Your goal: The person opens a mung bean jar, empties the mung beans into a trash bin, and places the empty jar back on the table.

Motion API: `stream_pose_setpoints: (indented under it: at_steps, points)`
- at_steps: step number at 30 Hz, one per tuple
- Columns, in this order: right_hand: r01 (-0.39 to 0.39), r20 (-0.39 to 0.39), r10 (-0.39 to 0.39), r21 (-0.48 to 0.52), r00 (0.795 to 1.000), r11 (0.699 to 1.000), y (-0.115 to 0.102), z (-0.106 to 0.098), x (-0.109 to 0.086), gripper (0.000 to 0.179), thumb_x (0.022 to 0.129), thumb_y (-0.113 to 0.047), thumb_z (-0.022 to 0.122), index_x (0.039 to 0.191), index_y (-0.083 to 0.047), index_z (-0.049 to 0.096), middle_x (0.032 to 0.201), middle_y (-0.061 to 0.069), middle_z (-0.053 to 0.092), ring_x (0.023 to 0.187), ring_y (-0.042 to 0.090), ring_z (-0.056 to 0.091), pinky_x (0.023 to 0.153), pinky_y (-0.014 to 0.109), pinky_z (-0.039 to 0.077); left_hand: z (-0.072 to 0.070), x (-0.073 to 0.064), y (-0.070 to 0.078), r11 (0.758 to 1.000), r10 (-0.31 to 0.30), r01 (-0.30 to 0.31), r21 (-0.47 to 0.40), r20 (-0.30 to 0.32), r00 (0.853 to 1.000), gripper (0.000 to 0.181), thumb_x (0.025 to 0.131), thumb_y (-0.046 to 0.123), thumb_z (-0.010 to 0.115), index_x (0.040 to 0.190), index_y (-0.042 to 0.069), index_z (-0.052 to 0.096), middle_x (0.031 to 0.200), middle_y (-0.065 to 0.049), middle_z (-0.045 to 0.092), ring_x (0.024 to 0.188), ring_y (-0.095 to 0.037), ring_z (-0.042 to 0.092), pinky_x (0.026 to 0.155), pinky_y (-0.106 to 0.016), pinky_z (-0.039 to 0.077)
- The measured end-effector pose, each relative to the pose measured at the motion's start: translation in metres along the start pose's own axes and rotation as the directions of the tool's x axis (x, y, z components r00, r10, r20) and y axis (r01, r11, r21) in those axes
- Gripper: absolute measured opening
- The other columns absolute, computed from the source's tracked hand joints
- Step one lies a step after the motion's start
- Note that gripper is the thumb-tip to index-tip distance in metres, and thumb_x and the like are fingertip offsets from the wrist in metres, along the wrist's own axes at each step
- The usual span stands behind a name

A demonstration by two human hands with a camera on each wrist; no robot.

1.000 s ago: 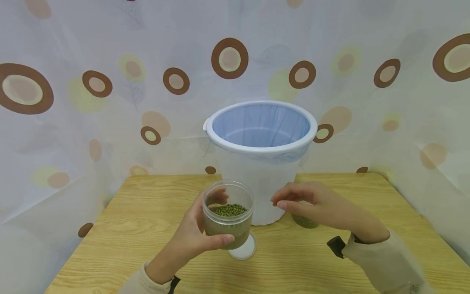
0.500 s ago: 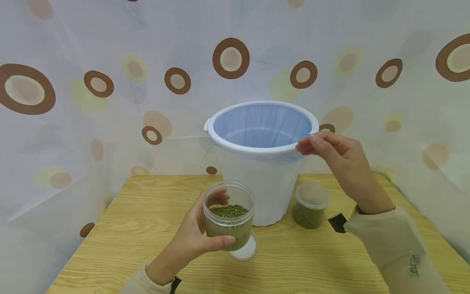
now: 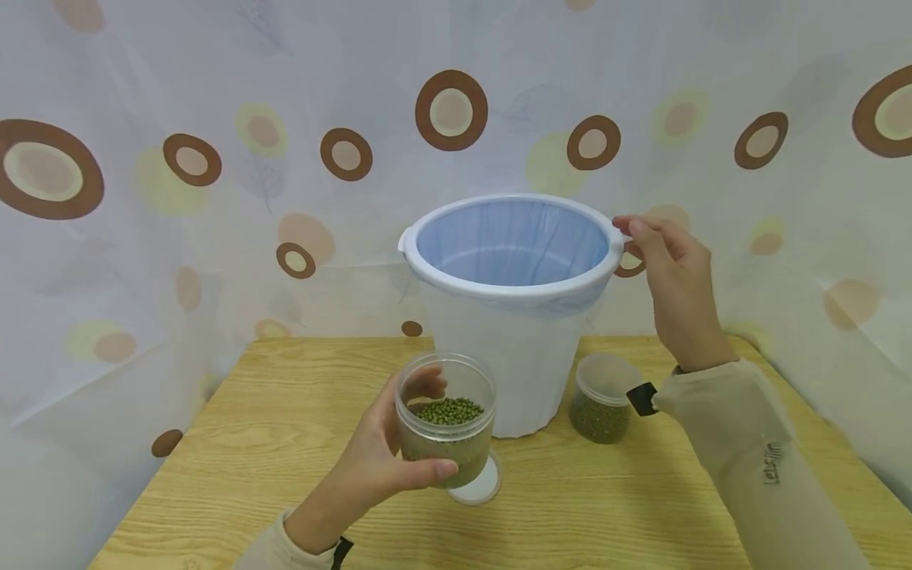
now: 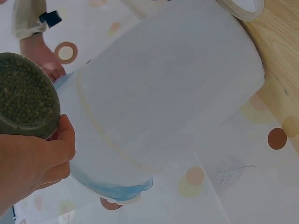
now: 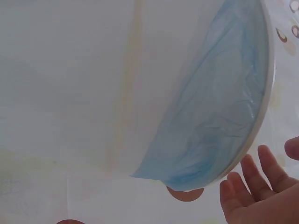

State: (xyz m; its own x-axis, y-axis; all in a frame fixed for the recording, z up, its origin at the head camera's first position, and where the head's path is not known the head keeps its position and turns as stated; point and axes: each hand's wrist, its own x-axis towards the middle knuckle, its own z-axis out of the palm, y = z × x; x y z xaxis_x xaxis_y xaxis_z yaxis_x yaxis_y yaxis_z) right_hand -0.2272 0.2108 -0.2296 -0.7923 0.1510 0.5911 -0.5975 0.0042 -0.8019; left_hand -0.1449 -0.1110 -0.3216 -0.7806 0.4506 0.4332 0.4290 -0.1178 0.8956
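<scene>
My left hand [image 3: 388, 451] grips a clear plastic jar [image 3: 445, 455] partly filled with green mung beans [image 3: 449, 411], its top uncovered. In the left wrist view, the beans [image 4: 23, 93] show through the jar's bottom. Behind the jar stands a white trash bin [image 3: 523, 356] lined with a blue bag [image 3: 513, 237] under its rim ring. At the right of that rim is my right hand [image 3: 673, 273], thumb and fingertips close to its edge. From the right wrist view, the fingers [image 5: 257, 179] lie right beside the rim, thumb apart from them.
A second clear jar [image 3: 602, 404] with dark green contents stands on the wooden table [image 3: 299, 412], right of the bin. Beneath the held jar, a round white lid [image 3: 479, 484] lies on the table. A patterned sheet [image 3: 342, 253] hangs behind and at both sides.
My right hand has risen from in front of the second jar, past the bin's front rim, to its right edge. That jar is now uncovered to view. The left hand stays put.
</scene>
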Motion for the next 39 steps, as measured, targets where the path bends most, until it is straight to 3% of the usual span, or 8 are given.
stream_pose_setpoints:
  at_steps: [8, 15, 20, 25, 34, 39]
  points:
    - [-0.148, 0.035, 0.151, -0.077, 0.988, 0.986, 0.016, -0.001, 0.015, 0.045, 0.097, -0.033, 0.056, 0.133, -0.006, 0.055, 0.130, 0.012, 0.051, 0.111, 0.023, 0.052, 0.082, 0.031, 0.040, 0.000, -0.001, 0.002, 1.000, 0.000, 0.000, 0.000, -0.002, 1.000, 0.084, 0.070, 0.015, 0.083, 0.141, 0.011, 0.039, 0.134, -0.019, 0.044, 0.126, -0.031, 0.038, 0.104, -0.042, 0.034]
    - [-0.258, 0.031, 0.262, -0.094, 0.965, 0.962, 0.024, 0.000, 0.023, 0.051, 0.098, -0.033, 0.053, 0.141, -0.005, 0.047, 0.143, 0.011, 0.041, 0.115, 0.019, 0.047, 0.086, 0.029, 0.037, 0.001, -0.001, 0.001, 1.000, 0.010, -0.010, -0.007, 0.008, 1.000, 0.085, 0.071, 0.016, 0.083, 0.142, 0.005, 0.037, 0.134, -0.023, 0.043, 0.125, -0.034, 0.038, 0.104, -0.044, 0.033]
    - [-0.281, 0.044, 0.290, -0.142, 0.956, 0.949, 0.029, -0.001, 0.027, 0.054, 0.099, -0.033, 0.050, 0.145, -0.005, 0.040, 0.150, 0.011, 0.034, 0.125, 0.024, 0.041, 0.096, 0.027, 0.037, 0.000, 0.000, 0.000, 1.000, 0.009, -0.009, -0.014, 0.015, 1.000, 0.082, 0.072, 0.016, 0.082, 0.141, 0.005, 0.038, 0.132, -0.026, 0.042, 0.125, -0.035, 0.038, 0.104, -0.051, 0.031]
    - [-0.279, 0.064, 0.296, -0.193, 0.953, 0.941, 0.035, -0.002, 0.032, 0.053, 0.101, -0.032, 0.044, 0.147, -0.007, 0.037, 0.155, 0.006, 0.028, 0.135, 0.024, 0.034, 0.111, 0.043, 0.028, -0.001, 0.000, 0.001, 1.000, 0.001, -0.001, -0.009, 0.012, 1.000, 0.082, 0.072, 0.016, 0.082, 0.141, 0.010, 0.039, 0.133, -0.019, 0.044, 0.125, -0.032, 0.039, 0.104, -0.054, 0.029]
    - [-0.287, 0.097, 0.335, -0.332, 0.937, 0.899, 0.047, -0.004, 0.036, 0.053, 0.102, -0.032, 0.029, 0.151, -0.012, 0.030, 0.158, 0.004, 0.022, 0.141, 0.025, 0.023, 0.114, 0.049, 0.019, -0.001, 0.000, 0.000, 1.000, 0.009, -0.009, 0.009, -0.004, 1.000, 0.085, 0.070, 0.014, 0.083, 0.142, 0.010, 0.038, 0.134, -0.016, 0.045, 0.126, -0.031, 0.039, 0.105, -0.048, 0.032]
    - [-0.266, 0.091, 0.321, -0.374, 0.943, 0.889, 0.050, -0.006, 0.038, 0.053, 0.102, -0.032, 0.027, 0.150, -0.013, 0.032, 0.157, 0.005, 0.023, 0.142, 0.026, 0.023, 0.113, 0.051, 0.020, -0.002, 0.003, 0.001, 0.998, 0.036, -0.036, 0.043, -0.003, 0.999, 0.084, 0.070, 0.013, 0.083, 0.142, 0.010, 0.039, 0.132, -0.014, 0.046, 0.125, -0.032, 0.040, 0.104, -0.039, 0.036]
